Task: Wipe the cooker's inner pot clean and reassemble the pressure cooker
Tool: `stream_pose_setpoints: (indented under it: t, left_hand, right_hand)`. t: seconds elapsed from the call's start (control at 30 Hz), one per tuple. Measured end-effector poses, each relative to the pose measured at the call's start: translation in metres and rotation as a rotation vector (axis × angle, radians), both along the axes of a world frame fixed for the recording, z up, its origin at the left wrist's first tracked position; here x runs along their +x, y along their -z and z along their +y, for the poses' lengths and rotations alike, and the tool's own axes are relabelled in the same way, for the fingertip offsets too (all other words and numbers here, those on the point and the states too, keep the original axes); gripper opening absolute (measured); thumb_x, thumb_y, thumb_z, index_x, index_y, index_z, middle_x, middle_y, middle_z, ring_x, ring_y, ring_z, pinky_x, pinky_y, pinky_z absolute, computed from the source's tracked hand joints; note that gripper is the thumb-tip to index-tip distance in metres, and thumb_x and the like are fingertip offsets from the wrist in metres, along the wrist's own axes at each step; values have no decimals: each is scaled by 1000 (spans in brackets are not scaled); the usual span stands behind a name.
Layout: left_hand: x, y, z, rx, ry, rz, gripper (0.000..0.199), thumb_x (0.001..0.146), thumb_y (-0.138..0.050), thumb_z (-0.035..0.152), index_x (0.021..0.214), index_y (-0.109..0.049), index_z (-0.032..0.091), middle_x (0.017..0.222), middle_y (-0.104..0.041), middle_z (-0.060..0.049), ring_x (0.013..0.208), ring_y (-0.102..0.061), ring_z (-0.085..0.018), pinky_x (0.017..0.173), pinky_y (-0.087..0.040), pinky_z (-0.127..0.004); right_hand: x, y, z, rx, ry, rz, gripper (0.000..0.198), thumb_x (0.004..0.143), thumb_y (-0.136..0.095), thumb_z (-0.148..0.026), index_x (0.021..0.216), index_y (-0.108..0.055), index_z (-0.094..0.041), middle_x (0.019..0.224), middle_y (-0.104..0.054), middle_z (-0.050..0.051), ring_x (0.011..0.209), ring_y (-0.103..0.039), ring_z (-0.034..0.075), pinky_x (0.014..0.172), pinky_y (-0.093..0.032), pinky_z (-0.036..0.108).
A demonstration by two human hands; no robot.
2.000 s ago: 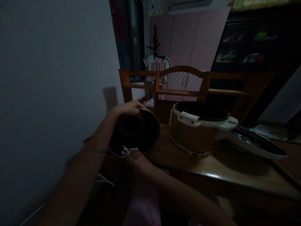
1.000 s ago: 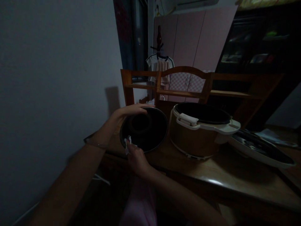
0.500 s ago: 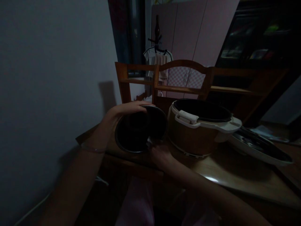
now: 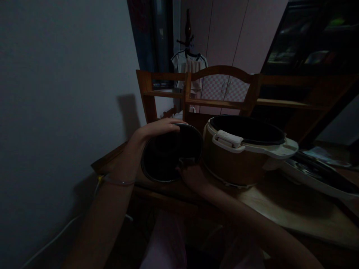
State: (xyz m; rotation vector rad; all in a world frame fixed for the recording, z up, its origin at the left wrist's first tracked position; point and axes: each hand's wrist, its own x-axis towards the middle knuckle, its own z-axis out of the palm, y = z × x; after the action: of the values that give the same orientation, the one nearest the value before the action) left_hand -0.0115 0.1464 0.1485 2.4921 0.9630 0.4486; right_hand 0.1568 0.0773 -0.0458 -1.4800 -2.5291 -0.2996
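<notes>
A dark cooker inner pot (image 4: 158, 164) with a thin bright rim is tipped on the table, its mouth facing me. My left hand (image 4: 161, 127) grips it at the upper left rim, thumb over the edge. At the lower right of the opening, my right hand (image 4: 195, 176) is closed on a pale, crumpled cloth (image 4: 187, 161), which lies against the inside wall. Dim light hides most of the right fingers. Just right of the pot stands the cooker body (image 4: 232, 162), with a white handle and a dark, open top.
A detached cooker lid (image 4: 316, 175) lies at the right on the wooden table (image 4: 269, 201). Behind is a wooden shelf frame (image 4: 218, 104). The wall (image 4: 84, 93) is close on my left, and a white cable (image 4: 58, 235) hangs low beside it.
My right hand has shifted slightly inside the pot's mouth, and more of the cloth shows. The left hand keeps its hold on the rim. The whole view has shifted a little.
</notes>
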Motion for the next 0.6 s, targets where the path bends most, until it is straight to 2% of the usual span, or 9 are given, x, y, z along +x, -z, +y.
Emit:
stream_pose_setpoints:
  t: [0.27, 0.5, 0.6]
  left_hand:
    - [18, 0, 8, -54, -45, -16, 51, 80, -49, 30, 128, -60, 19, 132, -61, 0, 119, -55, -22, 103, -42, -27]
    - [24, -1, 11, -86, -48, -24, 52, 76, -50, 29, 126, -61, 16, 129, -63, -2, 117, -57, -22, 100, -43, -27]
    - [23, -2, 11, -60, -55, -21, 51, 76, -50, 29, 125, -62, 17, 129, -63, -2, 117, -56, -22, 100, -43, -27]
  right_hand:
    - [-2, 0, -4, -105, 89, 55, 63, 103, -17, -50, 114, -67, -13, 103, -72, 18, 89, -69, 24, 75, -49, 34]
    - [-11, 3, -3, -129, 51, 135, 68, 102, -14, -54, 94, -72, -18, 83, -74, 10, 75, -70, 23, 65, -47, 31]
    - [-19, 2, -6, -141, 55, 188, 68, 102, -15, -53, 91, -72, -19, 79, -74, 9, 73, -71, 23, 62, -47, 29]
